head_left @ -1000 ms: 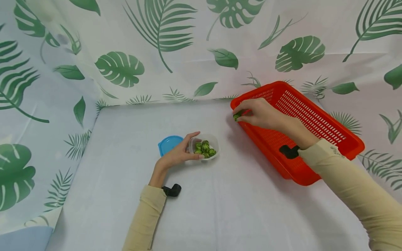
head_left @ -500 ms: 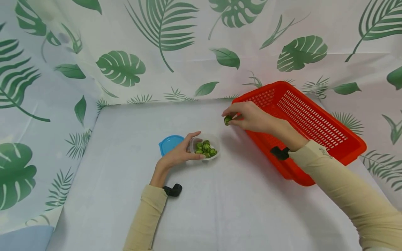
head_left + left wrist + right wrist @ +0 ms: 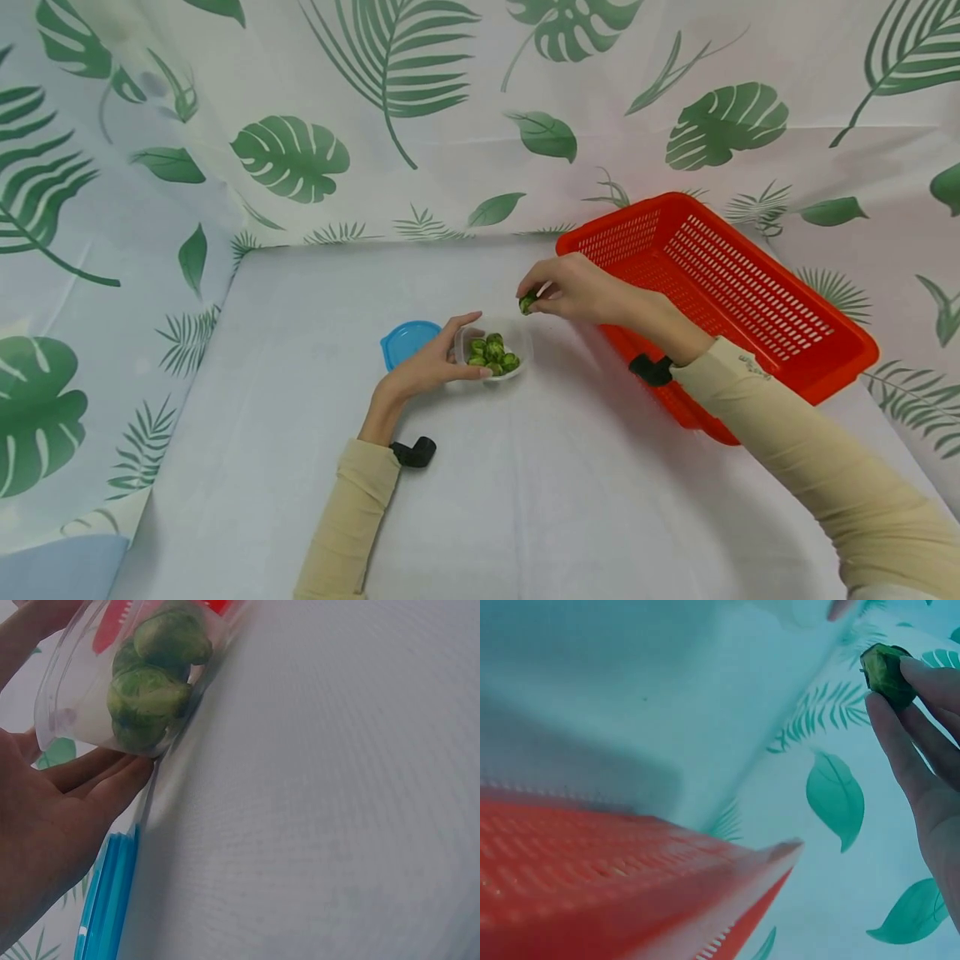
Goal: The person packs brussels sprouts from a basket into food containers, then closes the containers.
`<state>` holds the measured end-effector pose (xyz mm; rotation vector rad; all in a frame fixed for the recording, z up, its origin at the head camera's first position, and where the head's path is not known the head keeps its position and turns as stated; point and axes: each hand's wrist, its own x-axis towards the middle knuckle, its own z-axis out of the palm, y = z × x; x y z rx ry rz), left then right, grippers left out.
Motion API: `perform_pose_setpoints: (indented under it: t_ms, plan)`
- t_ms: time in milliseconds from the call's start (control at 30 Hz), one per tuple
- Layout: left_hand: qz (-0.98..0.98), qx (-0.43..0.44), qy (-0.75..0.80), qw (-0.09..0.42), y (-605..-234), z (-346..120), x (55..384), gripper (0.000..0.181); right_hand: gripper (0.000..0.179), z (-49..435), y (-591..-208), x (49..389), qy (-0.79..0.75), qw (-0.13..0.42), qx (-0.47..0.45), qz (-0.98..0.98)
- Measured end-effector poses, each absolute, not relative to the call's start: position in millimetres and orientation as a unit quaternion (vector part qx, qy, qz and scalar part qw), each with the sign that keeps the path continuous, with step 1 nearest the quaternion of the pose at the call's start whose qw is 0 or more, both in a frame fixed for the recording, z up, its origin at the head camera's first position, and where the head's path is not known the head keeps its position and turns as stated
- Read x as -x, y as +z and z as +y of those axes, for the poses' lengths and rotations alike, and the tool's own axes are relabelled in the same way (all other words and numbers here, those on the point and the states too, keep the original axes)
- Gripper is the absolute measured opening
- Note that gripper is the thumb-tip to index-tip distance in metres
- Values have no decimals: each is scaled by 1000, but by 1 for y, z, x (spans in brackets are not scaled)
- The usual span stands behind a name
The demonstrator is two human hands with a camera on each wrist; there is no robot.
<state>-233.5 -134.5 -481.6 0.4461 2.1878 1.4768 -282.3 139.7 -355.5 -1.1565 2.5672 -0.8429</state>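
Here, a single Brussels sprout sits at the fingertips of the right hand, pinched in a narrow grip of thumb and fingers, near a clear container. The left hand holds that container between spread thumb and fingers; more sprouts lie inside.
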Motion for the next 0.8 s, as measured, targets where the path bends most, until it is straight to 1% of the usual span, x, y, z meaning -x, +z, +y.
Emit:
perform_pose_setpoints:
  t_ms: [400, 800]
  plan:
    - [796, -159, 536, 234, -480, -134, 233, 97, 20, 128, -370, 282, -274, 127, 407, 862]
    - [796, -163, 534, 234, -482, -135, 234, 97, 20, 116, -384, 280, -230, 139, 434, 860]
